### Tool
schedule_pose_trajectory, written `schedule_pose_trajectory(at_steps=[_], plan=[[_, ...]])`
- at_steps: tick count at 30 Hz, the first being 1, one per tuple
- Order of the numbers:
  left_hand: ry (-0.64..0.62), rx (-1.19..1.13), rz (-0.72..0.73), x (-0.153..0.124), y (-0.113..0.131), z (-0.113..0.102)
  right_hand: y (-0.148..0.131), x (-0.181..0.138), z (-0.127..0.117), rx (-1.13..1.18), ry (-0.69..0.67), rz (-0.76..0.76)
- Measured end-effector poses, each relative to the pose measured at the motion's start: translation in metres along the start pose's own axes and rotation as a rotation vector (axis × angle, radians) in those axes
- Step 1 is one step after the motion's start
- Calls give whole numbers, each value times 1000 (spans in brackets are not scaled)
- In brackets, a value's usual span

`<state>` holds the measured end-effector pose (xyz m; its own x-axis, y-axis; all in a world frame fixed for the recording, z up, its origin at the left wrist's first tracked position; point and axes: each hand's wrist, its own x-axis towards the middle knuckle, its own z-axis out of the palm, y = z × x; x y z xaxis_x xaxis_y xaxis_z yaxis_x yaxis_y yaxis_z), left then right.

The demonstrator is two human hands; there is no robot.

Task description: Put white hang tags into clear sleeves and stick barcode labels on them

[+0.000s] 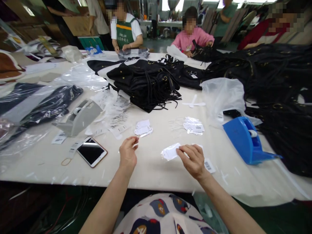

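Note:
My right hand (193,160) pinches the edge of a small white tag in a clear sleeve (170,151) that lies on the white table (151,169). My left hand (128,151) hovers just left of it with its fingertips pinched together, possibly on a thin clear strip that I cannot make out. A barcode label (209,165) lies beside my right hand. More sleeved tags (143,127) and a second small pile of tags (194,125) rest a little farther out.
A phone (92,151) and grey tape dispenser (79,117) sit at the left, a blue tape dispenser (246,139) at the right. Black garments (146,83) are piled at the centre and right. Plastic bags (223,94) lie about. Other people work across the table.

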<state>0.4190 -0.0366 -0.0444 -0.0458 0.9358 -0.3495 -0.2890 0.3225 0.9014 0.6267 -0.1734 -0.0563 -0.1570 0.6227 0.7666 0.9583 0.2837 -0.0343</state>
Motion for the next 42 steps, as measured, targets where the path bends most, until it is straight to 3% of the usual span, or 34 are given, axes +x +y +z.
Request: schedule_pose_trajectory(at_steps=[1, 2, 4, 5, 6, 8, 10, 12, 13, 15, 18, 21, 24, 34, 38, 42], plan=[[83, 110, 131, -3, 3, -2, 0, -1, -4, -12, -8, -27], [84, 226, 266, -8, 6, -1, 0, -1, -7, -17, -17, -51], [-130, 444, 468, -23, 11, 4, -1, 0, -13, -15, -36, -94], [-292, 536, 479, -32, 12, 8, -2, 1, -15, -14, -37, -109], [-448, 595, 416, -40, 12, 12, -3, 2, -17, -16, -32, -117], [-692, 589, 139, -54, 4, 20, -3, 3, -18, -21, -12, -112], [-815, 476, -160, -61, -10, 22, -3, 2, -17, -7, 0, -74], [-796, 370, -302, -63, -22, 21, -4, -1, -16, 55, 12, 70], [-759, 351, -320, -63, -27, 19, -6, -3, -16, 113, 34, 215], [-681, 354, -308, -64, -32, 17, -10, -5, -15, 335, 70, 623], [-664, 375, -304, -67, -35, 16, -23, -5, -13, 804, 30, 1171], [-665, 360, -309, -75, -39, 19, -37, -5, -5, 1058, 37, 1417], [-646, 334, -306, -80, -45, 21, -47, -8, 3, 1150, 67, 1487], [-610, 281, -265, -79, -55, 22, -56, -13, 3, 1149, 30, 1449], [-556, 316, -269, -75, -55, 17, -48, -16, -1, 1115, -35, 1402], [-615, 407, -256, -69, -53, 11, -33, -12, -6, 1059, -117, 1385]])
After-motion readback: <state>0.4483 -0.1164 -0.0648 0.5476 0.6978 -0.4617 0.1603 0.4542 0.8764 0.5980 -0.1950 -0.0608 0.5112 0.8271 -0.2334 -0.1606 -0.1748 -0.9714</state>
